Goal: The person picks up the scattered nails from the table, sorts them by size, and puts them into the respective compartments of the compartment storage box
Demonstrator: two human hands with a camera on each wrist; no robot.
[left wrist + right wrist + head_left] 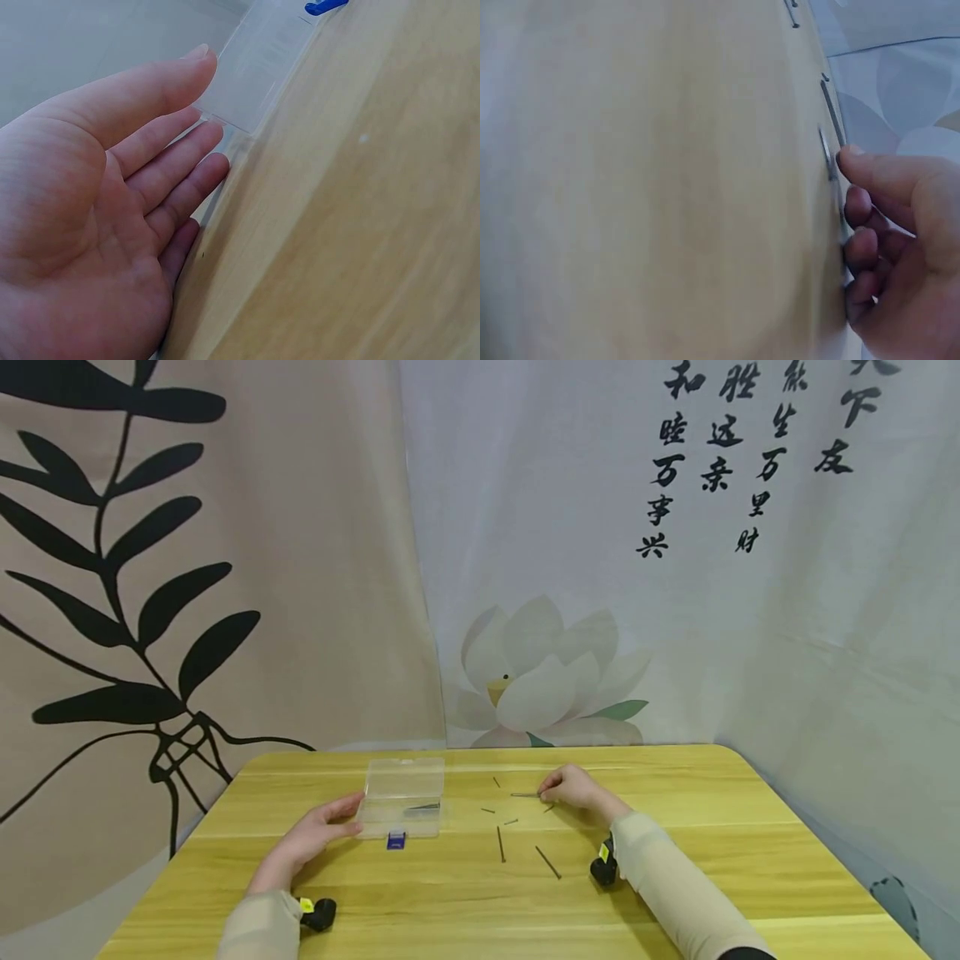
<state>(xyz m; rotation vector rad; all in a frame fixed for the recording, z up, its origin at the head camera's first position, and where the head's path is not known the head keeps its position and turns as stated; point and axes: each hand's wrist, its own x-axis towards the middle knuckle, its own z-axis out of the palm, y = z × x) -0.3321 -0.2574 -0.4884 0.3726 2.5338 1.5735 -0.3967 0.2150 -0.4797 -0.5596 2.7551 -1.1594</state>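
A clear plastic box (401, 821) stands with its lid (405, 777) raised and its blue latch (396, 841) toward the front. Inside it lie thin dark nails (423, 807). My left hand (322, 833) is at the box's left side, its fingers extended and the thumb apart, fingertips right at the wall (240, 90). To the right, my right hand (573, 787) pinches a long nail (832, 112) between thumb and fingers, low over the table. The nail points left toward the box. A smaller nail (550, 808) lies just below that hand.
Two longer nails (501, 844) (548, 862) lie nearer the front of the wooden table (450, 902). Several short nails (512, 822) are scattered between box and right hand. A printed curtain (337, 568) hangs behind the table's back edge.
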